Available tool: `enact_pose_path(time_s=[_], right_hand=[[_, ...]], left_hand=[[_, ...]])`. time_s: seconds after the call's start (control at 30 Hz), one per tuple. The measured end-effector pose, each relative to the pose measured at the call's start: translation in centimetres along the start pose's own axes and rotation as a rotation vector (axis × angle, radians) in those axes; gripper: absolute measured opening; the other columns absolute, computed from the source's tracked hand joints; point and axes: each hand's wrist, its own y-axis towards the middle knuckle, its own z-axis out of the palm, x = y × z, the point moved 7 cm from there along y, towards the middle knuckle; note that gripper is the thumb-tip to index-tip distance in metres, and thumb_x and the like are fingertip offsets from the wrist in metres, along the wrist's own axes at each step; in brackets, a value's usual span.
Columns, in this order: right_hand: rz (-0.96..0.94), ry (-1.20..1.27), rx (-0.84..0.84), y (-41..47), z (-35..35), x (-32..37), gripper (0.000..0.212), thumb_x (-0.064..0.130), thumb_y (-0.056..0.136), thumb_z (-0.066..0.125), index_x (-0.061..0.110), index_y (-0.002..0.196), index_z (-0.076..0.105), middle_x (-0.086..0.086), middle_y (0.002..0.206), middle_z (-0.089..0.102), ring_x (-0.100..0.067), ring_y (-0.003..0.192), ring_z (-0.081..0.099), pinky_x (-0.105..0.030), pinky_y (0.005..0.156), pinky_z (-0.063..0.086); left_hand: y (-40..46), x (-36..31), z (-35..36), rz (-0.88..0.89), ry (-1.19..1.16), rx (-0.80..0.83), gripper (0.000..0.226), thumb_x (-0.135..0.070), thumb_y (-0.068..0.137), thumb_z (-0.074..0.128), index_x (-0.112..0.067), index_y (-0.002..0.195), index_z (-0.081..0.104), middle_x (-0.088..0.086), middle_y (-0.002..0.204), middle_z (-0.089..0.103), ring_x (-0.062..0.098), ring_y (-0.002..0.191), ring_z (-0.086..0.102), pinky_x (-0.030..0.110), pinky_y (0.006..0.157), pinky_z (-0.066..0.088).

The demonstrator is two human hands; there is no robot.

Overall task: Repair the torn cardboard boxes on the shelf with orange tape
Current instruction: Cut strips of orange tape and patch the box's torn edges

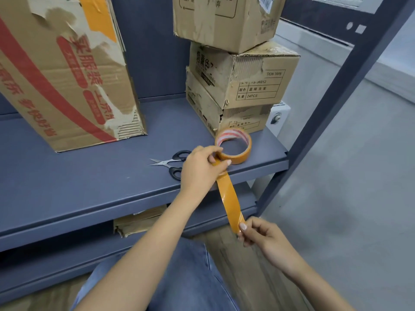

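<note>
Orange tape roll (pixel 233 146) gripped by left hand (pixel 201 168); right hand (pixel 260 235) pinches its glossy strip (pixel 229 196).

The person is wearing blue denim trousers (pixel 179 277), showing at six o'clock low in the view, the cloth a faded mid-blue with a seam line running down the leg at about five o'clock. Both forearms are showing bare to the frame's edge, with no sleeve, watch or band on either wrist. The left hand (pixel 202 169) and the right hand (pixel 262 236) are wearing no gloves or rings, and the fingernails are looking pale and glossy.
</note>
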Motion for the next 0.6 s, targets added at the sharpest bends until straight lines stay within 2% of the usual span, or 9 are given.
enact_pose_path(time_s=[0.07, 0.17, 0.27, 0.33, 0.4, 0.47, 0.53, 0.6], right_hand=[[-0.002, -0.002, 0.009, 0.0, 0.2, 0.0, 0.028, 0.031, 0.087, 0.057, 0.007, 0.074, 0.063, -0.002, 0.071, 0.067, -0.01, 0.067, 0.059, -0.021, 0.069, 0.047], [-0.002, 0.0, 0.015, 0.1, 0.4, -0.2, 0.029, 0.033, 0.086, 0.057, 0.007, 0.075, 0.063, -0.001, 0.071, 0.067, -0.008, 0.067, 0.06, -0.02, 0.068, 0.048], [-0.008, -0.024, 0.023, 0.2, 0.4, -0.3, 0.03, 0.033, 0.087, 0.056, 0.007, 0.075, 0.063, -0.001, 0.072, 0.068, -0.009, 0.068, 0.061, -0.02, 0.069, 0.048], [-0.011, -0.033, 0.024, 0.2, 0.2, -0.4, 0.029, 0.032, 0.088, 0.056, 0.008, 0.075, 0.064, -0.001, 0.073, 0.068, -0.01, 0.069, 0.061, -0.021, 0.07, 0.048], [-0.01, -0.035, 0.02, 0.2, 0.0, -0.5, 0.027, 0.03, 0.09, 0.056, 0.008, 0.076, 0.064, -0.002, 0.073, 0.069, -0.009, 0.069, 0.061, -0.021, 0.07, 0.048], [-0.003, -0.032, 0.014, 0.1, -0.3, -0.7, 0.027, 0.03, 0.09, 0.056, 0.009, 0.075, 0.065, -0.003, 0.073, 0.068, -0.009, 0.07, 0.061, -0.022, 0.07, 0.048], [0.002, -0.034, 0.008, 0.1, -0.4, -0.9, 0.026, 0.031, 0.089, 0.056, 0.011, 0.074, 0.065, -0.003, 0.073, 0.068, -0.009, 0.07, 0.061, -0.022, 0.07, 0.048], [0.007, -0.038, 0.007, 0.2, -0.5, -0.9, 0.025, 0.026, 0.092, 0.056, 0.012, 0.073, 0.065, -0.002, 0.073, 0.068, -0.009, 0.069, 0.061, -0.021, 0.07, 0.048]], left_hand=[[1.1, -0.5, 0.1, 0.067, 0.035, 0.032, 0.037, -0.04, 0.073, 0.08, -0.025, 0.106, 0.072, -0.003, 0.091, 0.055, 0.009, 0.082, 0.05, 0.024, 0.073, 0.045], [1.6, -2.3, 1.6, 0.285, 0.173, 0.165, 0.05, -0.048, 0.068, 0.081, -0.02, 0.109, 0.072, -0.003, 0.111, 0.056, 0.016, 0.107, 0.045, 0.029, 0.089, 0.039], [2.2, -4.1, 4.0, 0.405, 0.33, 0.262, 0.054, -0.049, 0.074, 0.075, -0.018, 0.117, 0.067, -0.002, 0.123, 0.057, 0.018, 0.12, 0.044, 0.035, 0.1, 0.036], [3.0, -5.0, 5.0, 0.411, 0.361, 0.268, 0.048, -0.048, 0.077, 0.073, -0.016, 0.111, 0.067, -0.001, 0.116, 0.061, 0.019, 0.112, 0.049, 0.036, 0.094, 0.042], [3.7, -5.5, 5.5, 0.39, 0.351, 0.253, 0.038, -0.044, 0.078, 0.073, -0.01, 0.094, 0.066, 0.003, 0.097, 0.063, 0.021, 0.094, 0.051, 0.036, 0.077, 0.047], [4.1, -5.1, 5.9, 0.346, 0.358, 0.26, 0.035, -0.038, 0.079, 0.073, -0.006, 0.079, 0.06, 0.007, 0.083, 0.059, 0.023, 0.08, 0.05, 0.034, 0.062, 0.045], [4.3, -4.3, 6.3, 0.307, 0.354, 0.285, 0.03, -0.032, 0.082, 0.071, -0.006, 0.074, 0.059, 0.008, 0.079, 0.061, 0.024, 0.076, 0.053, 0.033, 0.059, 0.044], [4.4, -3.6, 6.2, 0.281, 0.319, 0.292, 0.023, -0.027, 0.085, 0.069, -0.007, 0.076, 0.065, 0.008, 0.079, 0.065, 0.025, 0.077, 0.057, 0.034, 0.062, 0.048]])
